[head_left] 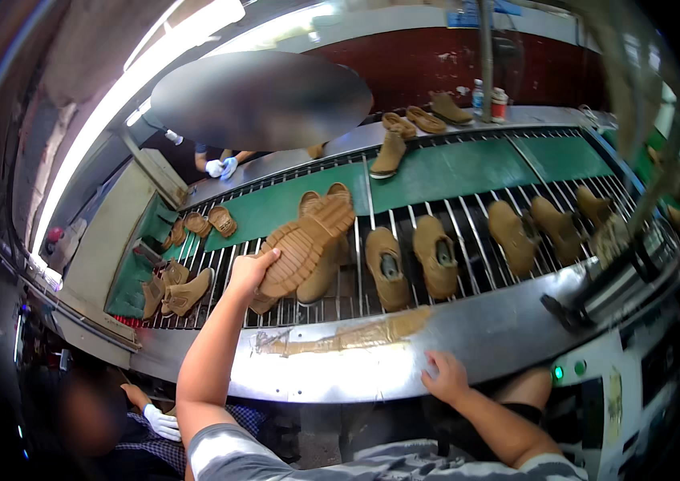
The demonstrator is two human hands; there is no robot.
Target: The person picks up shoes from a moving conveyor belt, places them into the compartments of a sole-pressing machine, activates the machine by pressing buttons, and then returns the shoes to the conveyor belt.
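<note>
My left hand (pixel 252 268) grips a tan shoe (pixel 304 244) by its heel end, holding it sole-up over the roller conveyor (pixel 468 216). Beneath it stands a second tan shoe (pixel 320 276), partly hidden. My right hand (pixel 446 377) rests flat on the conveyor's shiny metal front edge (pixel 372 365), fingers spread, holding nothing. Two more tan shoes (pixel 412 260) sit upright on the rollers just right of the held one.
Several tan shoes (pixel 552 228) lie further right on the rollers, others on the green belt (pixel 452 168) and far shelf. A person in white gloves (pixel 220 167) works across the line; another gloved person (pixel 159 423) sits at my lower left. A control panel with green lights (pixel 566 370) is right.
</note>
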